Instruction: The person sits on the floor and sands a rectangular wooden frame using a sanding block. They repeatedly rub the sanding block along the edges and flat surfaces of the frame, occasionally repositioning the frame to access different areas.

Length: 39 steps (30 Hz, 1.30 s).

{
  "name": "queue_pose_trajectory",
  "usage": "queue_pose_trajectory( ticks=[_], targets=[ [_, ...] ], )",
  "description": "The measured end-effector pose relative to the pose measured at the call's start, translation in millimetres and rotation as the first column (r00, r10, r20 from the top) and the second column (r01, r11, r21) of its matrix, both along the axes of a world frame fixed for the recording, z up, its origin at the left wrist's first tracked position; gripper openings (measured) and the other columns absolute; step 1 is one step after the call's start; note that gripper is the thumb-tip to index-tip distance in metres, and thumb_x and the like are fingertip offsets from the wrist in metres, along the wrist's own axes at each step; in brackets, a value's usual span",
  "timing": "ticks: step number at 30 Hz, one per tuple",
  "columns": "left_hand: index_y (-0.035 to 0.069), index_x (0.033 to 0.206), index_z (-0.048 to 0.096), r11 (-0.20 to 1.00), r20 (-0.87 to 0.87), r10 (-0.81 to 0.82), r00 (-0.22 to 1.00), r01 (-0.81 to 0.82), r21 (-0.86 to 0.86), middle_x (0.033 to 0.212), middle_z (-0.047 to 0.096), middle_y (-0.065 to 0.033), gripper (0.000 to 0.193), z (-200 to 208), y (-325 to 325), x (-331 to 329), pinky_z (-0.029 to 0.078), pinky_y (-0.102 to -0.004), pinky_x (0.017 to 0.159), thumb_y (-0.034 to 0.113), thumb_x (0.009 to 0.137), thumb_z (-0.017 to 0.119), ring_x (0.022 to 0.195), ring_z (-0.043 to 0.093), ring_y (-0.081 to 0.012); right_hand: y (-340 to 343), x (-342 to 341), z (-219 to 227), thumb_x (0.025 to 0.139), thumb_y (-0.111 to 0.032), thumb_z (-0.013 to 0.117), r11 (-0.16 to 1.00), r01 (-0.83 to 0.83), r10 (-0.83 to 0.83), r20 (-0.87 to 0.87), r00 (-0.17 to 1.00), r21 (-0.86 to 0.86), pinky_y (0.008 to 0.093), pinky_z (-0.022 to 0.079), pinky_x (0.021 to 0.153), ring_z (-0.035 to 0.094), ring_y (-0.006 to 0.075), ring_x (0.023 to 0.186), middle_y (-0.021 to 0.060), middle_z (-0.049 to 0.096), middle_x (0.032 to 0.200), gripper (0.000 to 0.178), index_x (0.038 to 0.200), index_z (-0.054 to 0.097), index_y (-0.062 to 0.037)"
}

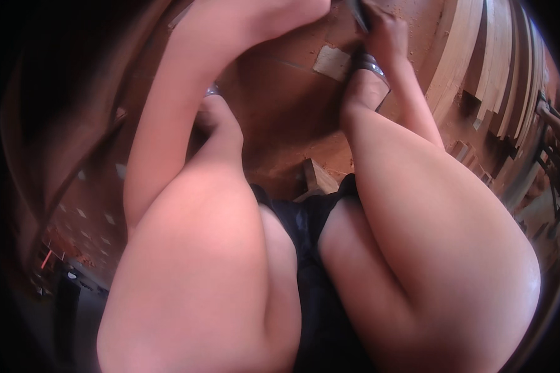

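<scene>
My right hand (389,37) is near the top edge, just beyond my right foot, its fingers closed. A dark, narrow, flat-sided tool (359,17) sticks up from its grip. The frame cuts off the tool's upper end, so its exact kind does not show. My left arm (168,99) passes over my left leg and bends right along the top edge. Of my left hand (311,9), only a part near the wrist shows, and its fingers lie outside the picture. Whatever the left hand touches is hidden.
Long pale wooden planks (494,62) lie side by side on the right. A flat wood offcut (331,63) is beside my right foot. An angular wooden block (319,176) lies between my thighs. Shavings are scattered over the reddish-brown floor (280,137).
</scene>
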<state>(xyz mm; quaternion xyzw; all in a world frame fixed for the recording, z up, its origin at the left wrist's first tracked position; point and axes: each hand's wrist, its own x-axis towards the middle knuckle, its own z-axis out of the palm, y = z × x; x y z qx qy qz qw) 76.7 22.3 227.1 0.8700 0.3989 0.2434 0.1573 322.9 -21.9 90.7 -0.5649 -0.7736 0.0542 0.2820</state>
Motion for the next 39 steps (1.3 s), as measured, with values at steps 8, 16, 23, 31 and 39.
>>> queue_pose_trajectory(
  ticks=[8, 16, 23, 31, 39],
  targets=[
    [-0.009, 0.12, 0.066, 0.965, 0.414, 0.019, 0.91, 0.091, -0.244, 0.118, 0.065, -0.0254, 0.038, -12, 10, 1, 0.046, -0.0397, 0.1, 0.01, 0.092, 0.049, 0.112, 0.06, -0.0392, -25, -51, -12, 0.074, -0.018, 0.079, 0.916, -0.364, 0.392, 0.182, 0.902, -0.171, 0.0394, 0.061, 0.083, 0.073, 0.0281, 0.105, 0.0144, 0.071, 0.128, 0.065, 0.136, 0.062, -0.0081],
    [-0.009, 0.116, 0.069, 0.991, 0.185, -0.05, 0.981, 0.026, 0.132, 0.116, 0.069, -0.0254, 0.034, -34, 30, -18, 0.05, -0.041, 0.096, 0.007, 0.095, 0.049, 0.105, 0.065, -0.0403, 11, -1, 15, 0.084, -0.002, 0.065, 0.994, -0.101, 0.101, 0.017, 0.995, -0.037, 0.0441, 0.061, 0.075, 0.073, 0.0385, 0.085, 0.0218, 0.074, 0.107, 0.04, 0.124, 0.071, -0.0049],
    [-0.012, 0.108, 0.07, 0.997, 0.271, -0.035, 0.962, 0.013, 0.081, 0.11, 0.071, -0.0273, 0.031, -18, 14, -2, 0.05, -0.0426, 0.097, 0.006, 0.093, 0.05, 0.106, 0.065, -0.0406, 16, -14, -7, 0.081, -0.002, 0.066, 0.983, 0.1, -0.059, 0.252, 0.966, -0.152, 0.0475, 0.058, 0.068, 0.072, 0.0398, 0.082, 0.0192, 0.073, 0.1, 0.03, 0.111, 0.066, -0.0004],
    [-0.011, 0.104, 0.071, 0.985, 0.252, -0.083, 0.964, 0.041, 0.167, 0.109, 0.071, -0.0269, 0.027, -29, 21, -8, 0.051, -0.0427, 0.095, 0.004, 0.092, 0.051, 0.101, 0.067, -0.039, -21, -73, 2, 0.075, -0.013, 0.075, 0.871, -0.382, 0.433, 0.114, 0.894, -0.31, 0.0417, 0.062, 0.077, 0.073, 0.0321, 0.102, 0.0163, 0.07, 0.127, 0.066, 0.139, 0.06, -0.0066],
    [-0.01, 0.096, 0.07, 0.986, 0.244, -0.053, 0.968, 0.011, 0.168, 0.105, 0.072, -0.0257, 0.019, -37, 29, -16, 0.055, -0.0403, 0.084, -0.001, 0.088, 0.056, 0.093, 0.069, -0.0367, 7, -18, 13, 0.086, 0.0, 0.066, 0.995, -0.035, 0.042, -0.083, 0.996, 0.09, 0.0429, 0.06, 0.072, 0.074, 0.0381, 0.087, 0.0208, 0.075, 0.106, 0.029, 0.115, 0.072, 0.0005]
  ],
)
